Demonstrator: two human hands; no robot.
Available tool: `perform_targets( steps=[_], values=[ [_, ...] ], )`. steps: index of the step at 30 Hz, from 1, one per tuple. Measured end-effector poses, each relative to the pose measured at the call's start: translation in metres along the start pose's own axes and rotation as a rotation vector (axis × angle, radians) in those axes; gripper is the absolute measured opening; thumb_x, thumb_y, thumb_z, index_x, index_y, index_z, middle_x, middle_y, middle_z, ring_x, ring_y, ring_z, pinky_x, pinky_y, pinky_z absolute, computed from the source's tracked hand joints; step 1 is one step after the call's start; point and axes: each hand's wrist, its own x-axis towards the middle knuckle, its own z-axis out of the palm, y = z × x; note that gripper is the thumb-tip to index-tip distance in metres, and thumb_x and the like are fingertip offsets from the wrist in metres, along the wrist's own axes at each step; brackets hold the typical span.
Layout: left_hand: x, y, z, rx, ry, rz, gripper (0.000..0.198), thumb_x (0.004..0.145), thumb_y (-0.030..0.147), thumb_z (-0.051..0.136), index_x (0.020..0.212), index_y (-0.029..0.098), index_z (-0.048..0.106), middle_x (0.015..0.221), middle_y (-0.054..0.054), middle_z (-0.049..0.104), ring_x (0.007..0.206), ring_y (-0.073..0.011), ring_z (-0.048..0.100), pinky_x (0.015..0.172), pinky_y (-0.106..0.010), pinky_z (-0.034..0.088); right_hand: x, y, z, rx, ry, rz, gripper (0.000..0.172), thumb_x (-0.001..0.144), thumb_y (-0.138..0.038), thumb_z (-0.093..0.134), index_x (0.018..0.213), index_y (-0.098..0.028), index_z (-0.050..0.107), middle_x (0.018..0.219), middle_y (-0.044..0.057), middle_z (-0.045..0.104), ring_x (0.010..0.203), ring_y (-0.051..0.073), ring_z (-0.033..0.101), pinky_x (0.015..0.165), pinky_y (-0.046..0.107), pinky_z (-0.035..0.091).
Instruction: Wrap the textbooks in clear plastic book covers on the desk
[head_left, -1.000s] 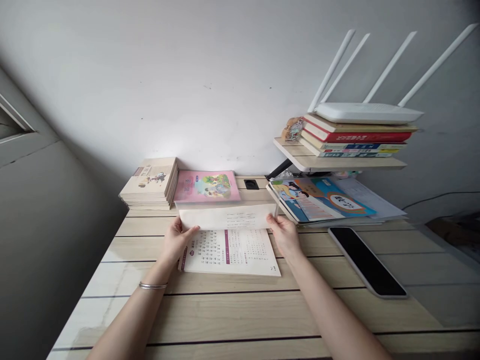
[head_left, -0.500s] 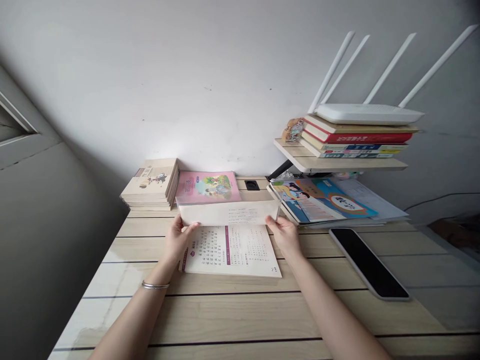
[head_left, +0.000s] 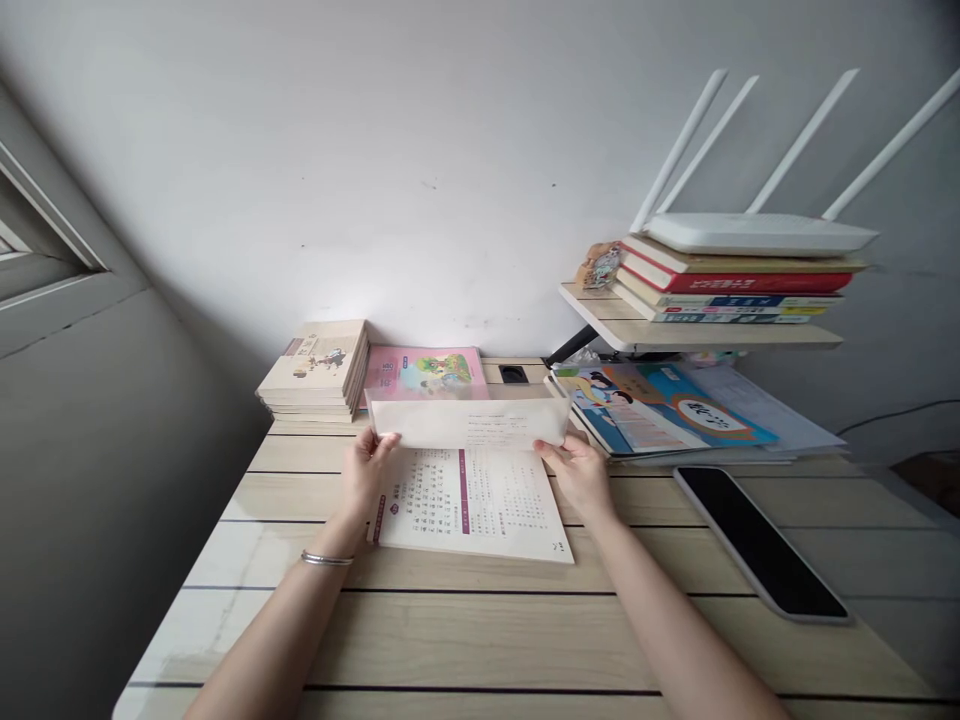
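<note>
A thin white sheet of paper (head_left: 427, 424) stands tilted above an open printed workbook page (head_left: 487, 505), with faint lines of writing on its right half. Its upper edge looks translucent. My left hand (head_left: 367, 470) pinches the sheet's left end, thumb on the near face. At the opposite end my right hand (head_left: 576, 470) grips it the same way. Fingers behind the paper are partly hidden. The page below carries rows of characters and purple bands, and lies flat on the table. I cannot tell whether the sheet is joined to it.
Behind the sheet lies a pink book (head_left: 427, 370), beside a stack of booklets (head_left: 315, 370). A blue textbook (head_left: 667, 410) tops papers at right, near a phone (head_left: 761, 540). A raised shelf (head_left: 697, 333) bears books (head_left: 750, 283) and a white router (head_left: 761, 233).
The whole view has shifted slightly, so everything sits a little further right. Both hands keep their hold on the sheet, which looks tilted a bit differently.
</note>
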Motion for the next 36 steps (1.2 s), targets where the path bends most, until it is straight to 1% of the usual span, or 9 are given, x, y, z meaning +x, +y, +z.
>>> perform_targets(
  steps=[3,5,8,16,22,26,29,33,36],
  values=[
    [-0.001,0.000,-0.002,-0.019,-0.037,0.012,0.026,0.070,0.040,0.069,0.080,0.018,0.059,0.068,0.002,0.059,0.067,-0.0138,0.055,0.062,-0.023,0.042,-0.002,-0.002,0.002,0.055,-0.048,0.054,0.036,0.069,-0.053,0.069,0.080,-0.019,0.070,0.085,0.008,0.071,0.086,0.026,0.062,0.080,0.039,0.049],
    [-0.001,-0.002,-0.003,-0.033,-0.063,-0.005,0.029,0.067,0.039,0.071,0.081,0.017,0.060,0.070,0.001,0.061,0.068,-0.0146,0.056,0.063,-0.024,0.043,-0.003,-0.003,0.003,0.128,-0.075,0.083,0.038,0.070,-0.052,0.069,0.086,-0.019,0.068,0.086,0.007,0.071,0.084,0.025,0.064,0.078,0.038,0.050],
    [-0.001,-0.004,-0.003,-0.043,-0.058,-0.025,0.029,0.067,0.041,0.070,0.079,0.016,0.062,0.069,-0.001,0.063,0.069,-0.0165,0.058,0.065,-0.026,0.045,-0.003,-0.004,0.005,0.188,-0.068,0.076,0.037,0.070,-0.050,0.070,0.090,-0.020,0.065,0.087,0.006,0.072,0.083,0.023,0.064,0.077,0.036,0.050],
    [0.002,0.001,-0.005,0.038,-0.018,-0.023,0.028,0.063,0.043,0.071,0.068,0.017,0.063,0.061,0.000,0.062,0.065,-0.0176,0.057,0.062,-0.026,0.043,-0.001,0.000,0.004,0.119,-0.026,0.093,0.034,0.068,-0.052,0.070,0.076,-0.019,0.069,0.081,0.006,0.072,0.080,0.025,0.064,0.079,0.039,0.049],
    [0.000,0.006,-0.009,-0.068,-0.117,-0.012,0.036,0.062,0.044,0.073,0.085,0.018,0.067,0.084,-0.006,0.072,0.085,-0.0236,0.064,0.081,-0.035,0.047,0.003,0.005,-0.005,0.166,-0.029,0.062,0.037,0.061,-0.052,0.075,0.079,-0.020,0.068,0.077,0.003,0.069,0.076,0.022,0.062,0.077,0.037,0.049],
    [-0.003,0.009,-0.007,-0.114,-0.136,-0.037,0.039,0.063,0.048,0.073,0.086,0.017,0.067,0.087,-0.007,0.072,0.088,-0.0242,0.064,0.083,-0.035,0.048,0.005,0.006,-0.007,0.152,-0.029,0.067,0.035,0.066,-0.055,0.070,0.068,-0.020,0.065,0.070,0.003,0.067,0.071,0.021,0.059,0.076,0.037,0.049],
    [-0.006,0.012,-0.006,-0.162,-0.155,-0.039,0.041,0.067,0.049,0.070,0.092,0.016,0.067,0.089,-0.007,0.071,0.089,-0.0230,0.063,0.080,-0.033,0.048,0.004,0.001,-0.006,0.156,-0.057,0.070,0.037,0.071,-0.057,0.064,0.064,-0.021,0.061,0.066,0.002,0.063,0.067,0.020,0.056,0.069,0.033,0.047],
    [-0.007,0.011,-0.005,-0.175,-0.131,-0.081,0.042,0.068,0.049,0.070,0.092,0.015,0.068,0.086,-0.006,0.071,0.085,-0.0213,0.063,0.077,-0.030,0.048,0.002,-0.009,-0.003,0.093,-0.012,0.041,0.041,0.074,-0.058,0.060,0.058,-0.021,0.051,0.055,-0.002,0.050,0.057,0.015,0.045,0.057,0.027,0.039],
    [-0.005,0.006,-0.004,-0.144,-0.104,-0.069,0.041,0.069,0.050,0.068,0.090,0.014,0.068,0.085,-0.006,0.070,0.085,-0.0214,0.063,0.079,-0.031,0.047,0.000,-0.014,0.001,0.054,0.021,0.034,0.045,0.076,-0.059,0.058,0.055,-0.021,0.044,0.051,-0.004,0.041,0.053,0.012,0.037,0.052,0.025,0.033]
  ],
)
